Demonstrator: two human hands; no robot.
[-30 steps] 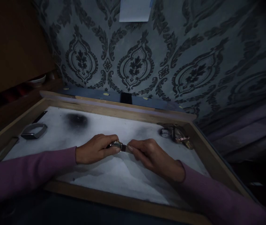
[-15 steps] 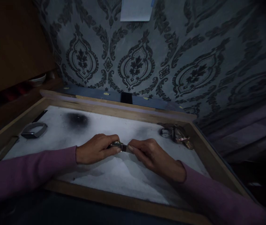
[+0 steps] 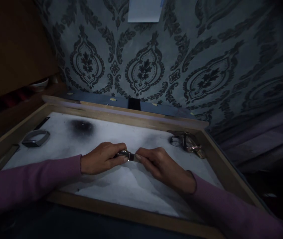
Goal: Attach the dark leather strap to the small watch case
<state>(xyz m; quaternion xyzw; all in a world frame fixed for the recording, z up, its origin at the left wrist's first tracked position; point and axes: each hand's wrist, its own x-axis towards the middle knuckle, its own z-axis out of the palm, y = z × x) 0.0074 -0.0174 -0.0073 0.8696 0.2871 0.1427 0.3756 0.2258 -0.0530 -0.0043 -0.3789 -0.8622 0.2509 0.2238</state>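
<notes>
A wristwatch (image 3: 124,153) with a dark strap is stretched between my two hands, above the white bottom of a wooden-sided tray (image 3: 141,212). My left hand (image 3: 104,157) is closed on the watch case, thumb in front and fingers behind. The strap (image 3: 132,157) runs from the case to my right hand (image 3: 160,162), whose thumb and fingers pinch its end. Part of the case and the far strap are covered by my left fingers.
A watch with a grey band (image 3: 36,138) lies at the tray's left, near a dark flat strip (image 3: 42,123). Several watches or bands (image 3: 187,142) are heaped in the right back corner. A patterned wall (image 3: 143,66) stands behind, with a wooden cabinet (image 3: 14,43) to the left.
</notes>
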